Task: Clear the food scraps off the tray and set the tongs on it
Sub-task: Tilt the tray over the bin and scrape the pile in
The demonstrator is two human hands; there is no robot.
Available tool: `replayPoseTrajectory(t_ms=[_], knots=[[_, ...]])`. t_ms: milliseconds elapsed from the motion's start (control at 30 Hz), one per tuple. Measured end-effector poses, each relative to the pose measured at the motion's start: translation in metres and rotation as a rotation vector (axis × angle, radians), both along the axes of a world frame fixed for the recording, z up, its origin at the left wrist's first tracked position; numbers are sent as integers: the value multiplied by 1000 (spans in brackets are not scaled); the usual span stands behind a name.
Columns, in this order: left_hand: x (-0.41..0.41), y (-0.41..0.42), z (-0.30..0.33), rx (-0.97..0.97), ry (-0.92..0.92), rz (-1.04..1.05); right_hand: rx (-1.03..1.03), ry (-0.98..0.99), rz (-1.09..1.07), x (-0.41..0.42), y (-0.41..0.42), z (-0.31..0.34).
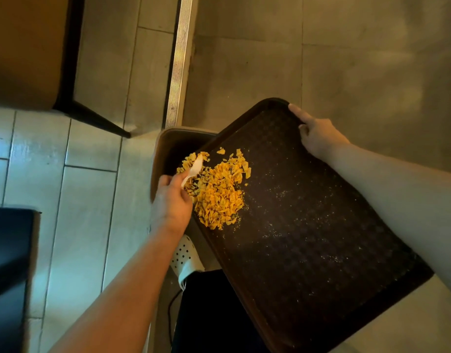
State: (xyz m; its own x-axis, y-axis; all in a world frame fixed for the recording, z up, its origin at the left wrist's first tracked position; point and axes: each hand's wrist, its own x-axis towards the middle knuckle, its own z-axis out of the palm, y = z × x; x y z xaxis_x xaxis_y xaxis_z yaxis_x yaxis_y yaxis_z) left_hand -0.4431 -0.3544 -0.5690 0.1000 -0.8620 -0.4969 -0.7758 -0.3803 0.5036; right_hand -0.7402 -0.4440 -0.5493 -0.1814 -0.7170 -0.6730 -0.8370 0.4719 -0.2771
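**Scraps Going Over the Edge**

The pile of yellow food scraps [218, 189] sat at the tray's [321, 238] lower edge, over the bin [166, 146]. Tipped too steeply or swept too hard, some would likely miss and land on the floor tiles [87, 200]. The left hand [171, 202] had its fingers curled round white tongs [192, 170], touching the scraps; the right hand [318, 138] gripped the tray's far rim.

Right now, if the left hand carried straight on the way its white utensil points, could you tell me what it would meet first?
Most likely the yellow food scraps: the left hand holds the white utensil already tipped into the pile on the tray. Beyond lies the bin, though depth is unclear.
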Motion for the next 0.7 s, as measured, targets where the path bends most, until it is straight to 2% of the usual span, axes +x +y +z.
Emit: replayPoseTrajectory(t_ms=[100, 333, 500, 700], knots=[[-8, -7, -4, 33, 0, -38, 4, -7, 14, 2, 1, 1], [7, 3, -6, 134, -49, 38, 25, 0, 26, 3, 0, 4], [-9, 0, 1, 57, -15, 12, 21, -13, 40, 5, -1, 5], [-46, -26, -2, 52, 49, 1, 10, -26, 28, 4, 3, 2]])
